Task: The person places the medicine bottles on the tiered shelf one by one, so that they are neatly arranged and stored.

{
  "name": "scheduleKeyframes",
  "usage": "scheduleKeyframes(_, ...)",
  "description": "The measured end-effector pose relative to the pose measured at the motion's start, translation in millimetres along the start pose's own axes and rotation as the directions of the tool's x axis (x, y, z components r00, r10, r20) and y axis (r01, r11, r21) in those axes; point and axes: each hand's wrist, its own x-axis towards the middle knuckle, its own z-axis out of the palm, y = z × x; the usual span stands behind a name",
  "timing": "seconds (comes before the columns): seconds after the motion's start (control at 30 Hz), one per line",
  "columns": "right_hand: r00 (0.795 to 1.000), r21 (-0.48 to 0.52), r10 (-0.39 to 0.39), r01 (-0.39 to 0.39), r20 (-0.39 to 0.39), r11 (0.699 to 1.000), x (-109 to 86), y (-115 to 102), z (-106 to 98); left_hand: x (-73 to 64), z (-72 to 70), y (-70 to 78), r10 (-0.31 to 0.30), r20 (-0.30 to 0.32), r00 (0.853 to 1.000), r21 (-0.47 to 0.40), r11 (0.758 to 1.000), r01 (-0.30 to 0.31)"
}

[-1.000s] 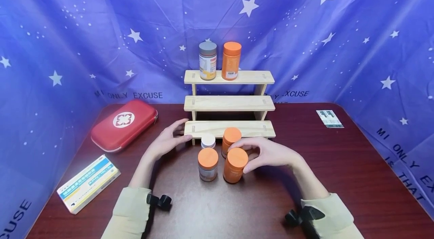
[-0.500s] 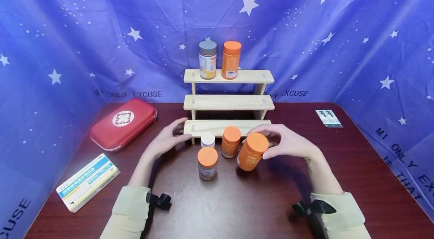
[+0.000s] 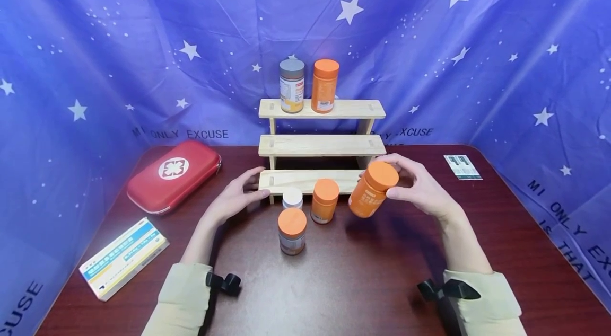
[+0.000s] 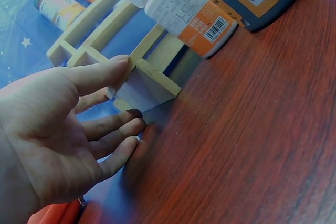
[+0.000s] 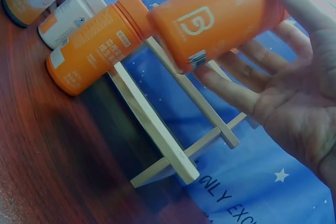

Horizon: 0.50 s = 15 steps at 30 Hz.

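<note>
My right hand grips an orange pill bottle between thumb and fingers, tilted and raised off the table before the right end of the wooden tiered shelf. In the right wrist view, a white B logo shows on this bottle. My left hand holds the left end of the shelf's lowest step, thumb at its front corner and index finger at its back corner. Between the hands stand another orange bottle, a small white bottle and a grey bottle with an orange lid.
On the top step stand a grey-lidded bottle and an orange bottle. A red first-aid case and a medicine box lie at the left. At the far right lies a flat printed packet. Starry blue cloth surrounds the table.
My right hand has lifted the nearer orange bottle off the table and carried it right and toward the shelf, tilting it. The left hand stays at the shelf's end.
</note>
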Motion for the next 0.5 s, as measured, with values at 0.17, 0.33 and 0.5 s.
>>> scheduleKeyframes(0.17, 0.997, 0.155, -0.030, 0.042, -0.075, 0.987, 1.8, 2.4, -0.7, -1.2, 0.2, -0.7, -0.004, -0.005, 1.000, -0.017, 1.000, 0.003)
scheduleKeyframes(0.33, 0.984, 0.196, -0.021, 0.056, -0.178, 0.979, 2.8, 4.2, -0.9, -1.2, 0.3, -1.0, 0.001, -0.011, 1.000, -0.010, 1.000, -0.001)
scheduleKeyframes(0.5, 0.966, 0.228, 0.016, 0.045, -0.259, 0.973, 2.8, 6.7, 0.8, -1.2, -0.2, -2.7, 0.008, -0.003, 1.000, 0.007, 1.000, -0.008)
